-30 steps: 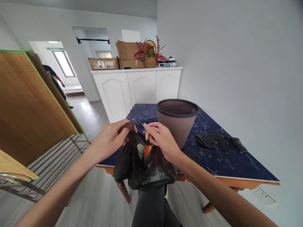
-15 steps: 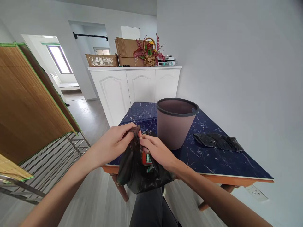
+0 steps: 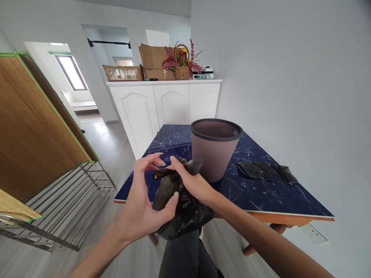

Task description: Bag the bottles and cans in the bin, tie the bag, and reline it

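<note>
A filled black plastic bag [image 3: 185,220] hangs over the near edge of the table, close to my lap. My right hand [image 3: 189,181] is closed round the gathered top of the bag, whose loose end sticks out past the fingers. Beside it, my left hand [image 3: 147,200] is open, its thumb and fingers curved apart around the bag's left side. Most of what the bag contains is hidden. Just behind my right hand stands a mauve trash can [image 3: 214,158] with a dark rim. A folded black plastic bag [image 3: 266,172] lies flat to the right.
The dark blue marbled table [image 3: 255,199] has wooden legs. Left of it is a metal rack [image 3: 84,193] with bamboo mats [image 3: 43,116]. A white cabinet [image 3: 174,102] behind bears cardboard boxes [image 3: 156,61] and a flower basket [image 3: 182,72]. A grey wall borders the right.
My left hand has let go of the bag's top and opened, moving down and left. The right hand now grips the gathered neck, and the red item in the bag is mostly covered.
</note>
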Demonstrator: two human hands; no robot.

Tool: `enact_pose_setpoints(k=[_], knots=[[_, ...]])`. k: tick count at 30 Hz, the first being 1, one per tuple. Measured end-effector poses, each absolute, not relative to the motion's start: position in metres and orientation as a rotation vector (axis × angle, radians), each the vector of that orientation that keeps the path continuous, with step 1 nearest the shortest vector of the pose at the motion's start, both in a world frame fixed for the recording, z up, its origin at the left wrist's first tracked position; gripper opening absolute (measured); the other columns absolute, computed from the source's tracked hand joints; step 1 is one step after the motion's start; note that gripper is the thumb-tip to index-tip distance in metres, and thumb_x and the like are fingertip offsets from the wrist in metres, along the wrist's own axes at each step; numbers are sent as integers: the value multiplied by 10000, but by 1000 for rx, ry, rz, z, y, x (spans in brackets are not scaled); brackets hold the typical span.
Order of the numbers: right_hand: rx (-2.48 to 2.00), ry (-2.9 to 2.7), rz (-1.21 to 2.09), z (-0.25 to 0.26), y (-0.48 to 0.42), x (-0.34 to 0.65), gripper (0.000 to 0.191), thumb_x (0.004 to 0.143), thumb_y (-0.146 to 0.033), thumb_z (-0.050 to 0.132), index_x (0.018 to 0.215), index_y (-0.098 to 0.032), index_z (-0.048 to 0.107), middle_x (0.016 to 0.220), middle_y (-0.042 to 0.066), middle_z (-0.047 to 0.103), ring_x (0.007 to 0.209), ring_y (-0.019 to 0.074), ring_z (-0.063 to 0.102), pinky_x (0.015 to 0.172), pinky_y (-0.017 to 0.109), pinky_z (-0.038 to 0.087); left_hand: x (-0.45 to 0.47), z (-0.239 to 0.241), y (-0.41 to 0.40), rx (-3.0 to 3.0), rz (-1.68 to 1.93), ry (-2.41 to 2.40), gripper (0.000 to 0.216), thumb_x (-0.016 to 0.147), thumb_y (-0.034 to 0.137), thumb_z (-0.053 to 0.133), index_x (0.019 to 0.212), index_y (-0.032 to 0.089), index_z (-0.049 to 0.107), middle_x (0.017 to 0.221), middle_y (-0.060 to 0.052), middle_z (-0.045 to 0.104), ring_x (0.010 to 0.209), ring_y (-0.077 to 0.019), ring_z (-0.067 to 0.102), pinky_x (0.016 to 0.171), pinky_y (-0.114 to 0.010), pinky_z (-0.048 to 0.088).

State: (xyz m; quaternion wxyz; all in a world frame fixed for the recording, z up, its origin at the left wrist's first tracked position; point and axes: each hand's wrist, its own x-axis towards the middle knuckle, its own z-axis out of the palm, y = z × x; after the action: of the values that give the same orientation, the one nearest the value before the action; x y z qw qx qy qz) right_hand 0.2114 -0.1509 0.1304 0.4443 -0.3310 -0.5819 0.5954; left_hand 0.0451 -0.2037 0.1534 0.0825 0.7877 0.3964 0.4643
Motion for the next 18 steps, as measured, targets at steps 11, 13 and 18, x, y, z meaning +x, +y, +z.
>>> enact_pose_setpoints(k=[11,13,18], knots=[[-710,-1701,1352,151,-154,233,525,1035,-674,525,788,-250,712,886,-1,689,955,188,655,970,328,492,58,133,-183,1938,1146,1233,569,816,224,662,1337,244,435,1149,-58,716,1017,-238,722,917,-402,562],[-755,-1795,1284,156,-156,243,467,1034,-660,545,847,-249,665,858,-20,645,784,154,610,800,298,506,55,135,-181,1960,1108,1226,355,826,217,622,1175,223,555,1116,-59,742,1049,-242,711,942,-382,534],[-704,-2140,1138,166,-159,264,289,1072,-439,560,884,-238,649,898,-7,643,674,133,568,694,291,481,47,138,-175,1978,1026,1233,131,830,201,529,923,219,618,909,-14,739,902,-213,699,854,-325,497]])
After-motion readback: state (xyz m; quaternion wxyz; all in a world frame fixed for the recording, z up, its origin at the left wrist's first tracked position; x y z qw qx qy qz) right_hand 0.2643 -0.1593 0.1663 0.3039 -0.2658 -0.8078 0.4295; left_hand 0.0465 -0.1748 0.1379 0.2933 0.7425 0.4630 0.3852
